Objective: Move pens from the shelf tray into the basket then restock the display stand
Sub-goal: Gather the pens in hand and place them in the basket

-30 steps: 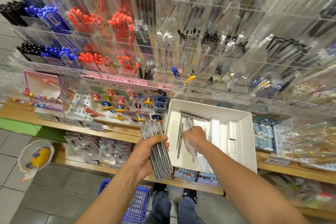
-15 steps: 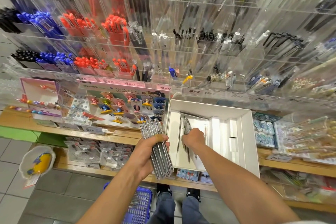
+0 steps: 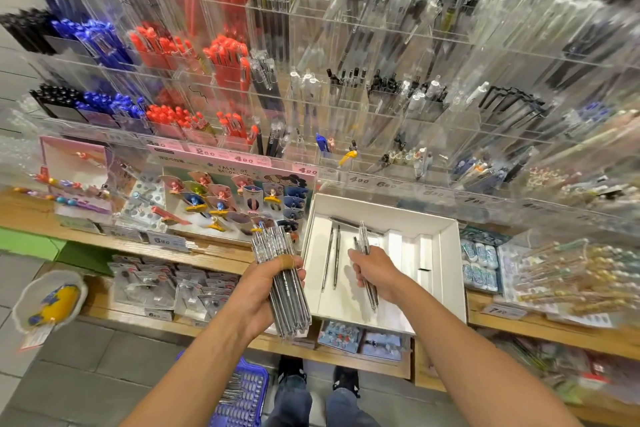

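Observation:
A white cardboard tray point(image 3: 446, 274) sits on the wooden shelf. Three loose pens point(image 3: 335, 260) lie inside it at the left and back. My left hand point(image 3: 266, 288) grips a thick bundle of clear pens point(image 3: 287, 295), held by a tan band, just left of the tray. My right hand point(image 3: 374, 270) is over the tray's middle and grips a few clear pens point(image 3: 367, 263), lifted off the tray floor. A blue basket point(image 3: 242, 395) stands on the floor by my feet, with pens inside; my left arm hides part of it. The clear acrylic display stand point(image 3: 346, 97) fills the wall above.
Wooden shelf point(image 3: 519, 326) runs left to right, crowded with packaged goods either side of the tray. A carded display of character clips point(image 3: 239, 198) stands left of the tray. A pale bowl-shaped item point(image 3: 48, 302) hangs at the lower left. Grey tile floor below.
My right hand has closed on a few pens in the tray and raised them, moving slightly right. The left hand has kept its bundle in the same place.

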`<state>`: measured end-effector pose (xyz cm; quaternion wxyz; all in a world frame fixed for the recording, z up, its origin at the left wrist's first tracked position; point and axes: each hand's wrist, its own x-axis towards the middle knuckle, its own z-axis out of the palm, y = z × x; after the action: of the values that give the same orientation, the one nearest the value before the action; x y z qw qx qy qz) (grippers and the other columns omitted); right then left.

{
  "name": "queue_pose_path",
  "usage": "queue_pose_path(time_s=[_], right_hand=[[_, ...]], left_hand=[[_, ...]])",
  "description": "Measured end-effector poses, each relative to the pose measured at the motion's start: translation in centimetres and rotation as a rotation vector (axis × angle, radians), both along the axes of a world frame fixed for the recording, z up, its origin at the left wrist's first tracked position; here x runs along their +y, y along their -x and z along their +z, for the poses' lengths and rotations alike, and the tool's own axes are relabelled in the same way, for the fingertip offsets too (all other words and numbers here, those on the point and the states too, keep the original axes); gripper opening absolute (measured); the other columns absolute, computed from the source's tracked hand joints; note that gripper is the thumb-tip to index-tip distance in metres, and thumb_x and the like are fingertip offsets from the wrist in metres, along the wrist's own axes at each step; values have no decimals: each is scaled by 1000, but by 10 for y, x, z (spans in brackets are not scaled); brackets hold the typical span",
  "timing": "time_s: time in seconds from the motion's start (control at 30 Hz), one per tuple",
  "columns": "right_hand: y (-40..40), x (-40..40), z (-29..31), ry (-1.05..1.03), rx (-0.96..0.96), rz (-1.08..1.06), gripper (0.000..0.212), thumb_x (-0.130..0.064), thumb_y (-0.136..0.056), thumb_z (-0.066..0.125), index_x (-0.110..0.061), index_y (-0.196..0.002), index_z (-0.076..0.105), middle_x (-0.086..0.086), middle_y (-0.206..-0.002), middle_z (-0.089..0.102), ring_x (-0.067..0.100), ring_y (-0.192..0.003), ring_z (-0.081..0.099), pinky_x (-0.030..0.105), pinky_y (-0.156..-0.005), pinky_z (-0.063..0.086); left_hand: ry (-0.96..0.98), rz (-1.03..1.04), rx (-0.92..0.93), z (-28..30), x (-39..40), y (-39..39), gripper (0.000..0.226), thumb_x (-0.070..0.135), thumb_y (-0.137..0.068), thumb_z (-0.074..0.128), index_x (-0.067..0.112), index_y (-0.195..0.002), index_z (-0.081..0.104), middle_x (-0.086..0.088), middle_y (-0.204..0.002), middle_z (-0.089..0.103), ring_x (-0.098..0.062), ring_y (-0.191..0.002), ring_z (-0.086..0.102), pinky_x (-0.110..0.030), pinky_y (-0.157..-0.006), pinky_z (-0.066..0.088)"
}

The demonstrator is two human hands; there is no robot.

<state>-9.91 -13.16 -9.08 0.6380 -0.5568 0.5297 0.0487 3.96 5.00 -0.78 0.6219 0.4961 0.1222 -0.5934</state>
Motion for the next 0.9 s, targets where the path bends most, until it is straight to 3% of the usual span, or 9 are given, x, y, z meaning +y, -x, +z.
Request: queue_pose_path(time_s=[0.13,0.23,0.4,0.57,0.7,0.9], right_hand=[[-2,5,28,-162,-196,24,11,-18,-99,55,-8,-95,52,5,-67,58,16,-55,54,28,-54,48],[-10,9,52,-222,-279,85,11,-16,-98,57,-7,-95,51,6,-67,57,17,-56,54,29,-53,48],[-29,40,90,-291,-351,314,15,-18,-95,62,-9,-91,50,4,-66,56,17,-56,54,29,-52,48],[-50,113,101,-405,-306,597,14,-14,-96,60,-9,-94,47,4,-66,53,15,-56,51,25,-49,46],[-54,195,89,-435,-242,802,13,-10,-97,56,-12,-86,51,2,-61,51,12,-50,48,21,-45,44],[-51,299,48,-490,-110,1034,12,-10,-96,57,-11,-85,57,-1,-60,56,9,-48,51,20,-47,48]], left_hand=[[8,36,-25,7,12,8,26,9,-62,78,-1,-85,71,-15,-77,66,-21,-61,65,-29,-57,58],[35,61,-53,10,32,18,43,17,-45,93,2,-82,75,-16,-78,66,-24,-64,64,-33,-62,56],[79,254,-61,12,83,46,48,22,-39,99,5,-78,78,-14,-76,70,-21,-63,67,-32,-60,58],[-35,541,-67,8,158,91,47,24,-37,96,7,-76,77,-12,-72,69,-19,-58,65,-27,-55,56],[-115,786,9,3,223,133,11,15,-60,75,7,-67,74,-11,-63,67,-17,-48,63,-22,-45,51],[-205,1075,69,-29,314,181,11,13,-64,71,6,-72,69,-11,-63,64,-15,-46,59,-23,-45,48]])
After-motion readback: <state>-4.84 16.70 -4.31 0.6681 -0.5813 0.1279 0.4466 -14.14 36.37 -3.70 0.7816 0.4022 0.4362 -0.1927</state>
